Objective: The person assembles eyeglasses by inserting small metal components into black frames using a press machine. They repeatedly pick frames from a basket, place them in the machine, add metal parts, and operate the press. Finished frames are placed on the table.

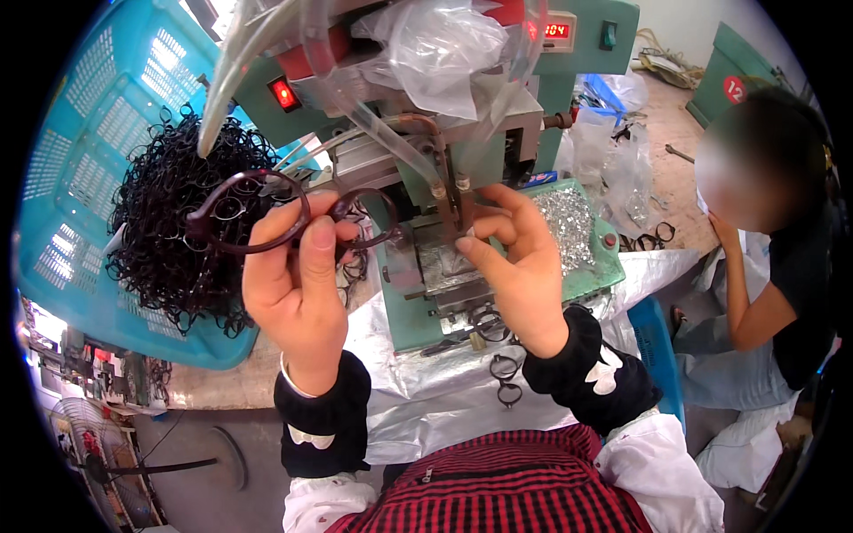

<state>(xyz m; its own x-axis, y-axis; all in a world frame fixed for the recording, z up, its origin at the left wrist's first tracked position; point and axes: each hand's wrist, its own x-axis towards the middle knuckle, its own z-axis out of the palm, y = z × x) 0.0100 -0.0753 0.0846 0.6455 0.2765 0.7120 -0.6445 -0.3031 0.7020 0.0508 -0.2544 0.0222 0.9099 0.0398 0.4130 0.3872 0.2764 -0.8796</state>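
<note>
My left hand [302,298] grips a dark brown-red eyeglass frame [203,233] between thumb and fingers near its bridge. The frame is lifted in front of the machine, both round rims without lenses. My right hand [522,266] reaches to the upright metal tooling [450,204] of a green bench machine [404,311]. Its thumb and index finger are pinched together there; whatever lies between the fingertips is too small to make out. Below that hand, another eyeglass frame [507,393] lies on the silvery sheet [418,391].
A blue plastic basket [84,169] at left holds a heap of dark eyeglass frames [178,222]. Small shiny metal parts [566,222] fill a green tray [609,266] beside the machine. Clear tubes and a plastic bag [435,53] hang overhead. A person [773,266] sits at right.
</note>
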